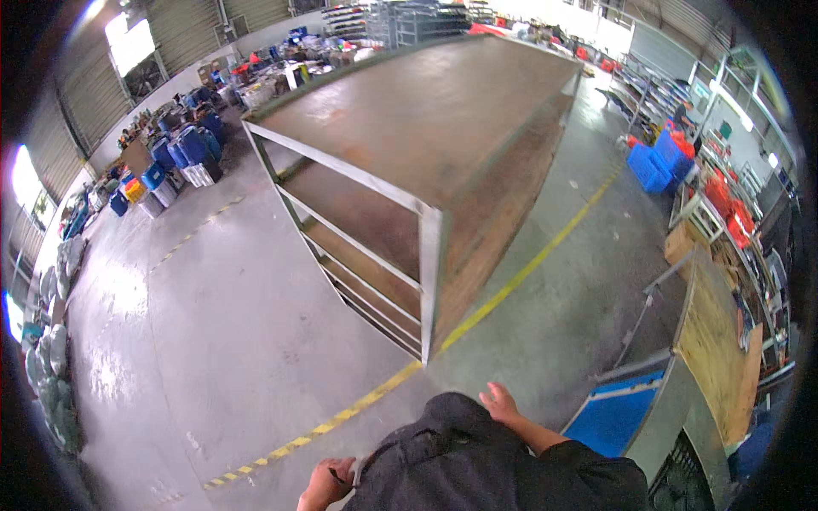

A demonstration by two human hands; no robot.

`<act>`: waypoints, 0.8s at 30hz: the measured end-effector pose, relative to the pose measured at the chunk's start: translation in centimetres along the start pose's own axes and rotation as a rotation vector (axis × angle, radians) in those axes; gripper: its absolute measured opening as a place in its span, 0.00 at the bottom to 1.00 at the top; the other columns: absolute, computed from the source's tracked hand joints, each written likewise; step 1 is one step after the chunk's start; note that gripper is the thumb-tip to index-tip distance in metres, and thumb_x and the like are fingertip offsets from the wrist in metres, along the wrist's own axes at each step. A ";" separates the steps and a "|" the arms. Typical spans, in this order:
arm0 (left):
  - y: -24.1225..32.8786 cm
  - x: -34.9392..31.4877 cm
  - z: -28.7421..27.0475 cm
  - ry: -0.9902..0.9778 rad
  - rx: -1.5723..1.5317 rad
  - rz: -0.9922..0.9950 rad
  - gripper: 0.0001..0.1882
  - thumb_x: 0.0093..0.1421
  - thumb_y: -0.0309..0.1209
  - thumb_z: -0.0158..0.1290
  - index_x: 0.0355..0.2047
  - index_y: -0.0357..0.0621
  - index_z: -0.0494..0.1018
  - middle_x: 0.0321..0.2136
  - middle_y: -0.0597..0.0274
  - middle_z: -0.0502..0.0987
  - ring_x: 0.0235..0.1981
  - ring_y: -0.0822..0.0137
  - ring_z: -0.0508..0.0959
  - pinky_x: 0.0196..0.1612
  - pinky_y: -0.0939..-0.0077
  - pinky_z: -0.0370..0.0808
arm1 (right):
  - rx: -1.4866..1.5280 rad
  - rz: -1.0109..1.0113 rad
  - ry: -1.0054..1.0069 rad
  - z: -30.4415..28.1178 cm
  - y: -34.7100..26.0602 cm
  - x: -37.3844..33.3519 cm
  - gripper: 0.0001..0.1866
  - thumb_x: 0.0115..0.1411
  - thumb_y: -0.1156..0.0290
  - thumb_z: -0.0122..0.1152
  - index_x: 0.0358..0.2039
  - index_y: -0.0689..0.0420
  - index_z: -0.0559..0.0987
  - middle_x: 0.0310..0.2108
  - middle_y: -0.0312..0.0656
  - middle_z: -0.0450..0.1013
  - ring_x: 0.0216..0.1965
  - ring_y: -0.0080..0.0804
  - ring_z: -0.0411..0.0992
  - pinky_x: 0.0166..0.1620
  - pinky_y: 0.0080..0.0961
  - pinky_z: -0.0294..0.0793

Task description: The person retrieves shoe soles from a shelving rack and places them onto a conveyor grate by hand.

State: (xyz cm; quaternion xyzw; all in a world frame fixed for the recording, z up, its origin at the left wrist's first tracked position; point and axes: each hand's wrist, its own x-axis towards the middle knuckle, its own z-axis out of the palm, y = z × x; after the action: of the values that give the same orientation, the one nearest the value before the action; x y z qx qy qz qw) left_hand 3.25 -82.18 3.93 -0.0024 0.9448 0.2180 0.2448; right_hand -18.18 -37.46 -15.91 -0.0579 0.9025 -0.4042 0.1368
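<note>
At the lower edge, beside my dark clothing, my left hand is curled, with a small dark thing at its fingers that is too small to name. My right hand is held in front of my body, its fingers partly spread and nothing seen in them. Ahead of both hands, and touched by neither, stands a large metal-framed rack with brown board shelves.
A yellow floor line runs along the rack's right side; a striped one crosses before me. Blue crates and a wooden-topped table stand right. Blue barrels are far left, grey bundles near left.
</note>
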 end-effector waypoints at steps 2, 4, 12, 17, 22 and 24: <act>-1.9 3.1 -2.8 0.170 -0.032 0.021 0.25 0.63 0.42 0.58 0.57 0.43 0.74 0.46 0.46 0.81 0.51 0.45 0.79 0.56 0.53 0.74 | 0.166 -0.036 0.127 -0.9 -6.8 4.8 0.30 0.67 0.58 0.61 0.64 0.62 0.69 0.64 0.58 0.66 0.64 0.53 0.67 0.65 0.49 0.67; -3.0 6.2 -6.4 0.343 -0.055 0.041 0.24 0.64 0.42 0.57 0.56 0.41 0.74 0.47 0.44 0.80 0.51 0.45 0.78 0.56 0.51 0.73 | 0.172 -0.384 0.495 -3.0 -15.5 9.2 0.34 0.66 0.61 0.63 0.65 0.69 0.65 0.66 0.64 0.63 0.66 0.62 0.63 0.67 0.48 0.62; -9.4 17.2 -23.3 0.805 -0.376 -0.076 0.35 0.67 0.39 0.58 0.67 0.30 0.62 0.63 0.39 0.70 0.65 0.46 0.69 0.68 0.58 0.64 | 0.014 -1.114 1.001 -9.8 -39.2 13.9 0.46 0.59 0.64 0.71 0.71 0.64 0.56 0.71 0.71 0.48 0.71 0.69 0.51 0.70 0.61 0.50; -18.3 32.2 -37.3 1.014 -0.859 0.186 0.37 0.73 0.49 0.49 0.70 0.31 0.57 0.70 0.45 0.62 0.71 0.53 0.61 0.72 0.61 0.57 | -0.226 -0.942 1.233 -10.5 -43.7 16.5 0.45 0.56 0.72 0.73 0.70 0.61 0.58 0.69 0.73 0.49 0.69 0.75 0.52 0.68 0.64 0.56; -21.3 45.9 -50.9 0.935 -0.924 0.346 0.40 0.73 0.58 0.43 0.70 0.35 0.59 0.68 0.49 0.62 0.69 0.58 0.62 0.70 0.64 0.58 | -0.342 -0.809 1.465 -10.2 -43.2 17.8 0.32 0.60 0.76 0.64 0.64 0.59 0.65 0.66 0.68 0.56 0.66 0.70 0.59 0.66 0.64 0.61; -20.3 50.5 -54.0 0.849 -1.073 0.441 0.41 0.73 0.61 0.41 0.69 0.37 0.62 0.64 0.53 0.67 0.64 0.61 0.67 0.67 0.65 0.61 | -0.434 -0.800 1.489 -10.8 -43.1 17.7 0.35 0.61 0.79 0.57 0.68 0.64 0.58 0.67 0.72 0.55 0.66 0.74 0.59 0.66 0.65 0.60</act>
State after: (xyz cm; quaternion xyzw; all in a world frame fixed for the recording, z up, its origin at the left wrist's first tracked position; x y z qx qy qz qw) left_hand -63.86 -117.69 14.59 -0.0160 0.6996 0.6768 -0.2286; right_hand -38.56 -62.29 19.57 -0.1160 0.7264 -0.1737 -0.6548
